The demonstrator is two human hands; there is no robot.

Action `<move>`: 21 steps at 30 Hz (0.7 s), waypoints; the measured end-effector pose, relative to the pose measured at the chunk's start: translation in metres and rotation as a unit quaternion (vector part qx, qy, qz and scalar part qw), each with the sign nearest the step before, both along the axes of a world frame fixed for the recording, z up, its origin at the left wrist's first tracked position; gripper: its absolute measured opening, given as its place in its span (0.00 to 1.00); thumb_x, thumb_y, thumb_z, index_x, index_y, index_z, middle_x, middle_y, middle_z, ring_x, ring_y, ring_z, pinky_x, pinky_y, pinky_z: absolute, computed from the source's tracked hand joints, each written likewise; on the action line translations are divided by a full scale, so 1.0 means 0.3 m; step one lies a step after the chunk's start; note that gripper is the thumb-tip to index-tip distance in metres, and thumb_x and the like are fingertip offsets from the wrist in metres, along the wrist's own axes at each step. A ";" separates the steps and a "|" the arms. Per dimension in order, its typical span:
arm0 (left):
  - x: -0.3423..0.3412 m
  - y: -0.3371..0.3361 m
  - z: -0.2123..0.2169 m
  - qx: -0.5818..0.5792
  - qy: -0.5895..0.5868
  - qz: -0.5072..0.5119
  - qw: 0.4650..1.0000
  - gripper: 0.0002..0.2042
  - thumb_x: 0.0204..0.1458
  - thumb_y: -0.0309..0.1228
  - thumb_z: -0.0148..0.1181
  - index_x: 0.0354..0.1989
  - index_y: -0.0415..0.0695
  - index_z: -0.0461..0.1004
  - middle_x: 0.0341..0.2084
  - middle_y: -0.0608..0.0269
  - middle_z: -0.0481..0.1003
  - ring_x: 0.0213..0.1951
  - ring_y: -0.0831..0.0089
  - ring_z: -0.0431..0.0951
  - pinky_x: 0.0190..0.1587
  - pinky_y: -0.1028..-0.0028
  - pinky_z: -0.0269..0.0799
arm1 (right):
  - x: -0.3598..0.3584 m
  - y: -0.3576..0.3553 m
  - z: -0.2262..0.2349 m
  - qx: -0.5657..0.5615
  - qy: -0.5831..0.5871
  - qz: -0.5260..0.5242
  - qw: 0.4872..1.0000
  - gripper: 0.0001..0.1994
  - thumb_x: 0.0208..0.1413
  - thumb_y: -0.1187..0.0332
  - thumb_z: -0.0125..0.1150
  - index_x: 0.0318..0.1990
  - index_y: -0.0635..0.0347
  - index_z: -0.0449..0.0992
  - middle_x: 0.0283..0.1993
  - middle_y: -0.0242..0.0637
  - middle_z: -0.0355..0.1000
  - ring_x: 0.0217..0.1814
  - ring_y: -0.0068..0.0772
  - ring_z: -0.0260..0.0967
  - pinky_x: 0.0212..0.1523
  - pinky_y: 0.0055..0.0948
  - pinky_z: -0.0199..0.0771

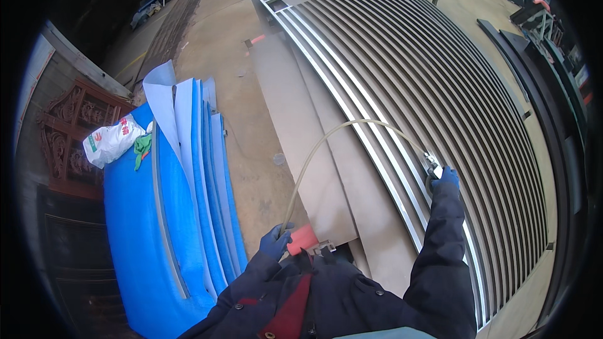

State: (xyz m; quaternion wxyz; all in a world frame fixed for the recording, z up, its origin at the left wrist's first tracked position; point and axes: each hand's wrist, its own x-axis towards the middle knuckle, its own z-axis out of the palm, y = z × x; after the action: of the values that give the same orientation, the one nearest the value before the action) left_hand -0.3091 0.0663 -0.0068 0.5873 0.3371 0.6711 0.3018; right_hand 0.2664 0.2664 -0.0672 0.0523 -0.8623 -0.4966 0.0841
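Your gloved right hand (447, 177) closes on a small nozzle (433, 164), its tip too small to make out, against the slatted metal gate (440, 88) lying flat. Its pale hose (326, 141) arcs back to your left hand (275, 242), wrapped around it beside a red cap (303, 238). Blue-wrapped panels (182, 213) and a white sack (112, 141) sit on the concrete yard floor (220, 37).

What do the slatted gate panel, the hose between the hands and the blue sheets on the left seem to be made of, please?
The slatted panel looks like metal with a matte grey-brown coat: rigid parallel bars, bright bare edges along one rail. The hose seems to be flexible translucent plastic or rubber, bowing in a loose arc from the left hand to the right hand. The blue sheets are probably panels under blue protective film, peeling white on top.
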 end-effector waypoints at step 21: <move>-0.713 0.182 -0.135 0.088 -0.079 -0.209 0.971 0.19 0.70 0.35 0.57 0.66 0.45 0.75 0.32 0.71 0.75 0.32 0.83 0.72 0.37 0.78 0.72 | -0.848 -0.629 -0.068 0.238 0.353 -0.222 0.877 0.26 0.43 0.72 0.83 0.50 0.66 0.78 0.39 0.40 0.80 0.34 0.31 0.79 0.37 0.35 0.84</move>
State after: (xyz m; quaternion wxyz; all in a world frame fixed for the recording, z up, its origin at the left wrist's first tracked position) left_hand -0.5229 0.1209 -0.0474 0.6569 0.4949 0.5080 0.2559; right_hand 0.0119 0.0778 -0.0876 0.4452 -0.8245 -0.2453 0.2485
